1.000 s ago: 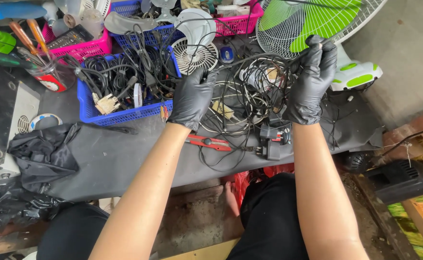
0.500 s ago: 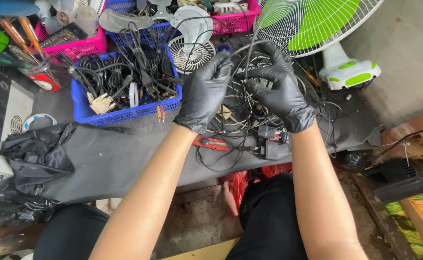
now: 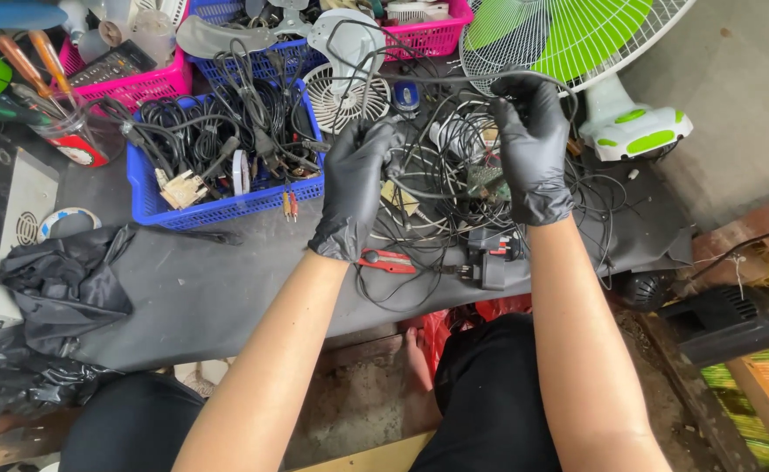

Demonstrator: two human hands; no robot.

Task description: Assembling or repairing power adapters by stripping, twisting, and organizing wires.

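Observation:
Both my hands wear black gloves and hover over a tangle of black cables (image 3: 454, 188) on a dark grey table (image 3: 218, 297). My left hand (image 3: 355, 188) is closed around a black cable from the tangle. My right hand (image 3: 533, 149) pinches another stretch of black cable that loops up over its fingers. Beneath them lie a black plug adapter (image 3: 494, 258) and a red-handled tool (image 3: 389, 260).
A blue basket (image 3: 218, 205) of cables and connectors sits at left, pink baskets (image 3: 139, 83) behind it. A small white fan (image 3: 345, 96) and a green-bladed standing fan (image 3: 577, 35) are at the back. Black cloth (image 3: 61, 288) lies at left, screwdrivers in a red cup (image 3: 74, 140).
My right hand dropped from the fan grille to the cable tangle, then lifted a little with a cable. My left hand moved right and closed on a cable.

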